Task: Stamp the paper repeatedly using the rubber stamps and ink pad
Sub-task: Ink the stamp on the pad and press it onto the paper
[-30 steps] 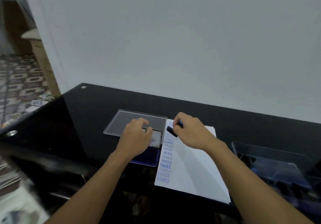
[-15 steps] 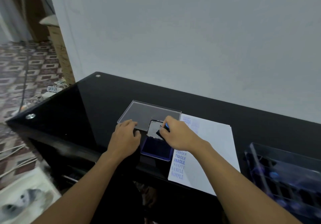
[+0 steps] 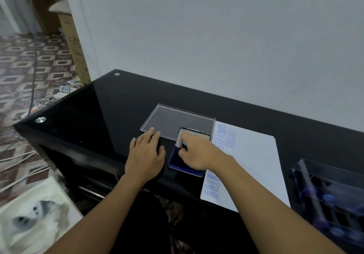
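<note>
The stamp (image 3: pixel 183 143) is almost wholly hidden within the right hand (image 3: pixel 199 155); only a blue bit is seen. The ink pad (image 3: pixel 175 162) and the middle prints on the paper (image 3: pixel 254 165) are partly covered. The rack (image 3: pixel 331 198) is blurred and cut off by the edge.

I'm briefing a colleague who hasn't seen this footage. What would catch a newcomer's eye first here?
First, the right hand pinching a small stamp at the blue ink pad, mid-way along the black table. Just right of the pad lies the white paper, with a column of blue imprints such as SAMPLE and FRAGILE down its left edge. The left hand rests flat on the table beside the pad.
</note>
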Action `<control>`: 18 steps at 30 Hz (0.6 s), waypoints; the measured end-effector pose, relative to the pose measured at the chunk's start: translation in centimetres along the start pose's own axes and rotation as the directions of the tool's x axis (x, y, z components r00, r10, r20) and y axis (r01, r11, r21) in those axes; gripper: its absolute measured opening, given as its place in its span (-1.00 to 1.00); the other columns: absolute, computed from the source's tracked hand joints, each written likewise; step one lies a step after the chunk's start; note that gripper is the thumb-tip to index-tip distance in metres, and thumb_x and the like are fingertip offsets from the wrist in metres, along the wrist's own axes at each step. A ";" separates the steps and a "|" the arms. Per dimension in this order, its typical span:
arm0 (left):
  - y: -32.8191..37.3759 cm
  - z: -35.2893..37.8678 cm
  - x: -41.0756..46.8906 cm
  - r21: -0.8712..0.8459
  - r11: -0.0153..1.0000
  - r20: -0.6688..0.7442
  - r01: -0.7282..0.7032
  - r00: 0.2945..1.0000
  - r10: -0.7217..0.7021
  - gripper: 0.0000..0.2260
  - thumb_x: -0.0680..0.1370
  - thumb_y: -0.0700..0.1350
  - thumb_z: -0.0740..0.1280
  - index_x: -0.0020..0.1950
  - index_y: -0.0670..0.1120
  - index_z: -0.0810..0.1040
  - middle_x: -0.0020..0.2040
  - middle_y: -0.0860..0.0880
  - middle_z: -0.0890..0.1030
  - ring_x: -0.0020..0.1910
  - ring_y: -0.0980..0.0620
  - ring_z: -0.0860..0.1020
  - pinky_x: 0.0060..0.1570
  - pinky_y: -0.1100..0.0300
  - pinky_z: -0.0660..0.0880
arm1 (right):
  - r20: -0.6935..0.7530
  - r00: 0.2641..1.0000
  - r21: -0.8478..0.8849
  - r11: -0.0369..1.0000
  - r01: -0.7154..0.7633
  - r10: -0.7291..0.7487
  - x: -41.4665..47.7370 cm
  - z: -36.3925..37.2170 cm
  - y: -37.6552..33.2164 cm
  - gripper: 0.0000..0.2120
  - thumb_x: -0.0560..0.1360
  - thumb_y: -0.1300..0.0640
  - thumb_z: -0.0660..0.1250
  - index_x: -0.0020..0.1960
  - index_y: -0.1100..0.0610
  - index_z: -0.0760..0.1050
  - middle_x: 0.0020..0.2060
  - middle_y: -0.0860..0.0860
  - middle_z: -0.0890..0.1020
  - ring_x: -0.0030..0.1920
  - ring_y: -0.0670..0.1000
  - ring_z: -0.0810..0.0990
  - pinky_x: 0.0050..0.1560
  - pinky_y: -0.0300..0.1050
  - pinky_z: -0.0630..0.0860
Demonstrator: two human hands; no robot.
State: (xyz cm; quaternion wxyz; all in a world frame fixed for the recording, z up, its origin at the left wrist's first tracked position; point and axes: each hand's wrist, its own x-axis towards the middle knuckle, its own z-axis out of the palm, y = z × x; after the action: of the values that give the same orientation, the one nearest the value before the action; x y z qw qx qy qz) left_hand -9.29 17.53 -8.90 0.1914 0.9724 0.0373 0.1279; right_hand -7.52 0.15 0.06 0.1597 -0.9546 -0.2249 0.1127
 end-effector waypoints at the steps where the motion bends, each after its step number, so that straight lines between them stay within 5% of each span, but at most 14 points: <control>1: 0.0 0.0 0.0 0.003 1.000 0.004 0.002 1.000 -0.002 -0.53 0.66 0.05 0.16 0.57 -0.03 0.28 0.60 -0.05 0.21 0.56 -0.03 0.19 0.53 -0.08 0.09 | -0.001 1.000 -0.008 1.000 0.005 -0.005 0.1 0.0 -0.1 -0.94 0.59 0.07 0.18 0.00 0.06 0.34 -0.06 0.06 0.54 -0.04 0.10 0.49 -0.05 -0.01 0.45; 18: -0.1 0.2 0.0 0.035 0.999 0.017 0.014 1.000 -0.015 -0.52 0.66 0.08 0.13 0.56 -0.02 0.27 0.60 -0.04 0.21 0.56 -0.04 0.19 0.55 -0.08 0.10 | -0.049 0.999 -0.060 0.998 0.012 -0.015 0.3 1.2 -0.8 -0.90 0.57 0.08 0.18 0.03 0.10 0.36 -0.09 0.11 0.58 -0.08 0.15 0.53 -0.03 0.10 0.54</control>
State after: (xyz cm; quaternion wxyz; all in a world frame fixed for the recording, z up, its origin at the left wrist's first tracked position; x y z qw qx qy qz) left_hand -9.24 17.55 -9.13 0.1755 0.9764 0.0449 0.1176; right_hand -7.89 1.28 -0.82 0.1373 -0.9599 -0.2305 0.0814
